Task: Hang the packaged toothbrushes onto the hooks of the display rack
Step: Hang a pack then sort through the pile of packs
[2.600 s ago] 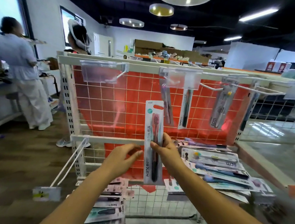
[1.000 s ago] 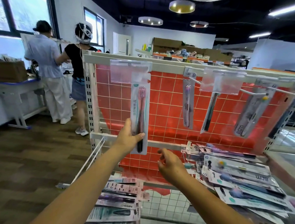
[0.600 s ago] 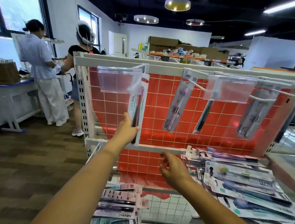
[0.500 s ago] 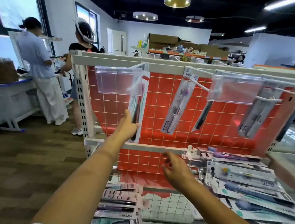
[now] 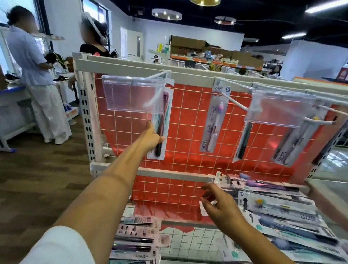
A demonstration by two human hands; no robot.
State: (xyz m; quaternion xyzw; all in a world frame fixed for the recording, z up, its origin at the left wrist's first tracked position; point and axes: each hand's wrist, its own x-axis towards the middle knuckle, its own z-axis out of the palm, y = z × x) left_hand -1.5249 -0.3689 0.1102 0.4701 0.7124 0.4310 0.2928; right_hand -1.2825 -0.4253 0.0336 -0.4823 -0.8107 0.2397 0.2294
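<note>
pack: flat pink-and-grey carded toothbrush pack point(image 5: 159, 131), light, stiff, slick; hold by its edges
left hand point(image 5: 152, 138): pinching pack's lower edge
right hand point(image 5: 218, 206): loosely open, empty

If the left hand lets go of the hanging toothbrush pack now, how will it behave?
The toothbrush pack hangs from the hook, so it would probably swing briefly. It looks flat and thin, likely light. The left hand holds its lower edge, so it may twist slightly.
</note>
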